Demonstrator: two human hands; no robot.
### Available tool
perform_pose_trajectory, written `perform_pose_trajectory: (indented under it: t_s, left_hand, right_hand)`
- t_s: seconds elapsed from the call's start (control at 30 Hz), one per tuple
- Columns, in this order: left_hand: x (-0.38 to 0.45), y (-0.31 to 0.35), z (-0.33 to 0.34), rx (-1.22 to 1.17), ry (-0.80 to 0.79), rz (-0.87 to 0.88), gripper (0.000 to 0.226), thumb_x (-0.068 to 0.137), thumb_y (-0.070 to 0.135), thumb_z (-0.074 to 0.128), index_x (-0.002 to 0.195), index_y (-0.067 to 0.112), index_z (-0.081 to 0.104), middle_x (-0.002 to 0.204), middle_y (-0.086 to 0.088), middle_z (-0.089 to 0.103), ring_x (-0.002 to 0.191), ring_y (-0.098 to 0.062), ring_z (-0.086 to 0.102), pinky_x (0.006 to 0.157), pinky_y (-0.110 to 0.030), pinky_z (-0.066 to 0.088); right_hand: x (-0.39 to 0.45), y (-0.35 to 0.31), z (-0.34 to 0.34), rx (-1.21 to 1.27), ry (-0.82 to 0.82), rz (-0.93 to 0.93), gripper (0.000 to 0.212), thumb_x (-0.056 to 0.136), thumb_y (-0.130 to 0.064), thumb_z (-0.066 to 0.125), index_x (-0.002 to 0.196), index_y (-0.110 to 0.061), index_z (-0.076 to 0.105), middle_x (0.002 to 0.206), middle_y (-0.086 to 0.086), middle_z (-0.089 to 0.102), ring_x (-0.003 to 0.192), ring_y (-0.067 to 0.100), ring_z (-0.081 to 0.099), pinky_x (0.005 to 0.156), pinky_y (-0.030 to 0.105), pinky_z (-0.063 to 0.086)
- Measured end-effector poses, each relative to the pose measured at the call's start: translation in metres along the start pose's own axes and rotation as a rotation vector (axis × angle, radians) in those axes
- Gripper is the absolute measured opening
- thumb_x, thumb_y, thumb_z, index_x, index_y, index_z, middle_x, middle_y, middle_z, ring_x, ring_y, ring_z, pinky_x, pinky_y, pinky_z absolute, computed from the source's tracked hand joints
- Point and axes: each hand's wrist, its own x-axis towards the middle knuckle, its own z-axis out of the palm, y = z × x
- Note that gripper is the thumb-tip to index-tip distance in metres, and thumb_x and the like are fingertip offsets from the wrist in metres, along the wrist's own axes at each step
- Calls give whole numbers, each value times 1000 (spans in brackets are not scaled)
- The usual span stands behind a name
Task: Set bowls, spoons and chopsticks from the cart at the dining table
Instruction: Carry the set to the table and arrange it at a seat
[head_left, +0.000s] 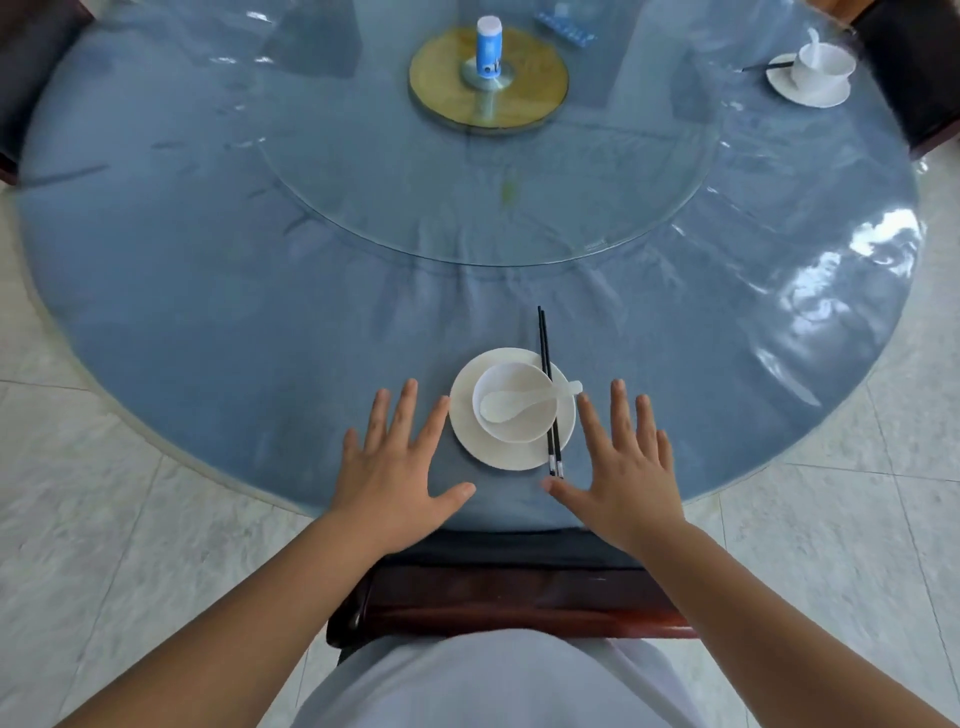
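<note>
Your left hand (397, 457) lies flat on the desk (208, 312) with its fingers spread wide, its grip holding nothing, just beside the saucer (467, 441). On that saucer sits the bowl (511, 402) with the spoon (519, 401) resting in it, handle poking out over the rim to the right. The chopsticks (548, 389) lie across the saucer's right edge, tips pointing toward the glass turntable (363, 197). Your right hand (628, 462) is likewise flat and spread, its grip empty, thumb close to the chopsticks' near ends.

A careless lift of that right thumb could nudge the chopsticks off the saucer, since they are only propped on its rim. The plastic cover looks slick, so the saucer may slide if bumped.

A second setting (815, 67) sits at the far right. The cart is out of view, and glare hides the cover's surface at right.
</note>
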Motion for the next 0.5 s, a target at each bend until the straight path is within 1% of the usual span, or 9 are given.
perform_pose_trajectory:
  t_s: [0.07, 0.1, 0.2, 0.23, 0.3, 0.33, 0.4, 0.5]
  left_hand:
    - [-14, -4, 0, -7, 27, -61, 100, 69, 88, 21, 149, 41, -19, 159, 1, -30, 148, -29, -21, 113, -62, 16]
    - [-22, -5, -1, -24, 42, -107, 100, 69, 88, 21, 148, 41, -19, 159, 2, -30, 148, -29, -21, 113, -63, 15]
    - [-56, -8, -2, -75, 82, -278, 98, 70, 88, 20, 148, 42, -19, 160, 2, -29, 148, -29, -19, 113, -63, 15]
    - [-71, -9, -1, -85, 97, -337, 98, 71, 88, 19, 148, 42, -18, 160, 2, -28, 148, -30, -18, 114, -63, 14]
    - [-110, -15, 1, -108, 130, -473, 96, 72, 86, 19, 149, 41, -16, 161, 1, -26, 149, -30, -18, 113, -64, 13]
    - [-134, -19, 3, -116, 140, -556, 96, 72, 86, 20, 150, 41, -14, 161, 1, -25, 149, -30, -18, 113, -64, 12]
    - [-187, -25, 13, -140, 151, -739, 96, 73, 85, 20, 149, 41, -18, 160, 2, -27, 148, -30, -20, 115, -63, 10]
    - [-270, -24, 34, -201, 204, -1024, 96, 73, 87, 19, 145, 43, -26, 158, 6, -32, 148, -29, -23, 116, -62, 5]
  right_hand:
    - [-1, -17, -4, -12, 14, -96, 102, 71, -91, 16, 149, -40, -23, 158, 0, -34, 147, 31, -23, 118, 55, 7]
    - [1, -26, -6, -16, 24, -154, 102, 70, -92, 18, 150, -40, -21, 158, 0, -34, 147, 30, -23, 118, 55, 8]
    - [6, -53, -16, -28, 40, -382, 104, 70, -89, 28, 155, -36, -1, 160, 0, -24, 150, 30, -13, 116, 57, 15]
    - [9, -64, -19, -36, 30, -462, 104, 69, -89, 28, 155, -36, 1, 159, -1, -24, 150, 29, -14, 116, 57, 15]
    - [15, -96, -21, -88, -24, -629, 104, 68, -91, 18, 154, -38, -7, 155, -5, -34, 148, 24, -21, 117, 55, 11]
    - [15, -116, -20, -117, -40, -721, 104, 68, -92, 14, 153, -38, -10, 153, -5, -37, 148, 24, -21, 118, 54, 10]
    - [4, -163, -16, -163, -53, -918, 104, 68, -94, 11, 153, -38, -11, 156, -4, -35, 150, 26, -16, 117, 53, 10]
    - [-39, -234, -4, -218, -98, -1190, 102, 68, -92, 17, 151, -41, -12, 161, -3, -27, 149, 25, -14, 117, 55, 8]
